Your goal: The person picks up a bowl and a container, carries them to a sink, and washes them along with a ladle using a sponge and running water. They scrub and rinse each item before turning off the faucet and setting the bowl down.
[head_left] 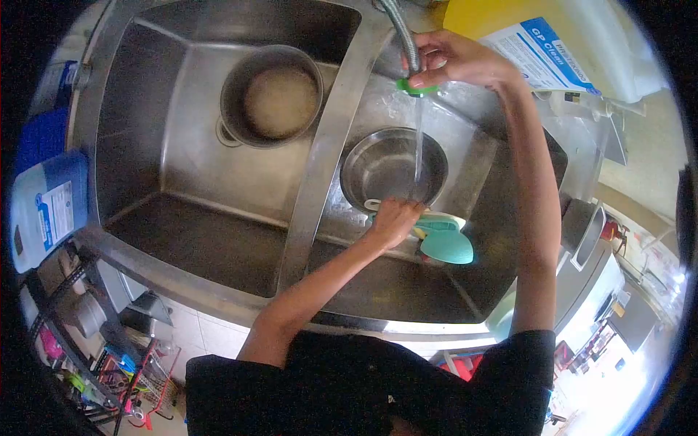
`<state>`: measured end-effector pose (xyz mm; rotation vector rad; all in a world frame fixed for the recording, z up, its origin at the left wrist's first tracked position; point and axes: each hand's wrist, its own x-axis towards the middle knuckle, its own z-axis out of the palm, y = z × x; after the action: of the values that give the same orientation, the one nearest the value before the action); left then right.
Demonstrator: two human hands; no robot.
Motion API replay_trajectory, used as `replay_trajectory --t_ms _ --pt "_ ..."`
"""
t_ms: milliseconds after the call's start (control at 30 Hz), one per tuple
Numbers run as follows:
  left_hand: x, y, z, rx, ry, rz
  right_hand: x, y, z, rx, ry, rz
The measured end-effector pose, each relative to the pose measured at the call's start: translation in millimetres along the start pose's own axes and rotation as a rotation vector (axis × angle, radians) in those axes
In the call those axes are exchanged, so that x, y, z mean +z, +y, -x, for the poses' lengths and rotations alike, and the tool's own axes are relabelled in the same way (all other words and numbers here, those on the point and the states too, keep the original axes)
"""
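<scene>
My left hand is closed around the handles of several kitchen utensils, held over the near rim of a round metal bowl. Among them is a teal rice paddle or serving spoon; a pale end pokes out on the other side of the fist. Higher up, my right hand grips a flexible metal faucet near its green nozzle. Water streams from the nozzle down into the bowl, close to my left hand. The bowl sits in the right sink basin.
In the left basin stands a deep metal pot with a brownish bottom. A yellow cleaner jug stands behind the right basin. At the far left is a blue-liquid jug. A metal divider separates the basins.
</scene>
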<state>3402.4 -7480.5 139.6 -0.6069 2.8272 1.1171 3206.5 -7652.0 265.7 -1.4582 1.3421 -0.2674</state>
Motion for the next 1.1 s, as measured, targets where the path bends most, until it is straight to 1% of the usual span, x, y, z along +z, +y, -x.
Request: replay_trajectory --t_ms 133,233,333,433,533,633,667,733,767,867,900,1000,1067,1100 --pt "7 -2 0 0.037 -0.008 -0.06 25 -1 -6 -0.076 0.115 -0.153" --pt "9 -4 1 0.018 -0.053 -0.085 12 7 -3 0.009 0.102 0.029" --pt "21 -11 3 0.033 -0.017 -0.064 -3 17 0 0.007 0.112 0.156" --pt "31 -18 5 0.037 -0.029 -0.114 -3 22 -5 0.049 0.148 0.188" --pt "34 -22 7 0.074 0.041 -0.104 7 31 -16 0.053 0.347 0.582" --pt "34 -22 7 0.094 0.059 -0.153 30 51 -30 -0.095 0.586 0.497" --pt "34 -23 7 0.087 0.076 -0.127 38 54 -36 -0.103 0.57 0.355" --pt "36 -23 8 0.079 0.103 -0.072 43 40 -35 -0.163 0.543 0.298" --pt "37 -24 9 0.078 0.085 -0.067 44 36 -33 -0.191 0.531 0.27" --pt "33 -22 6 0.072 0.042 -0.059 35 58 -31 -0.093 0.566 0.328" --pt "33 -22 5 0.067 0.03 -0.063 34 50 -30 -0.066 0.572 0.361" --pt "33 -23 5 0.064 0.007 -0.089 37 29 -23 -0.187 0.369 0.112" --pt "35 -22 7 0.062 -0.005 -0.085 30 53 -25 -0.196 0.483 0.271" --pt "34 -22 8 0.058 -0.012 -0.074 28 49 -21 -0.198 0.54 0.35"
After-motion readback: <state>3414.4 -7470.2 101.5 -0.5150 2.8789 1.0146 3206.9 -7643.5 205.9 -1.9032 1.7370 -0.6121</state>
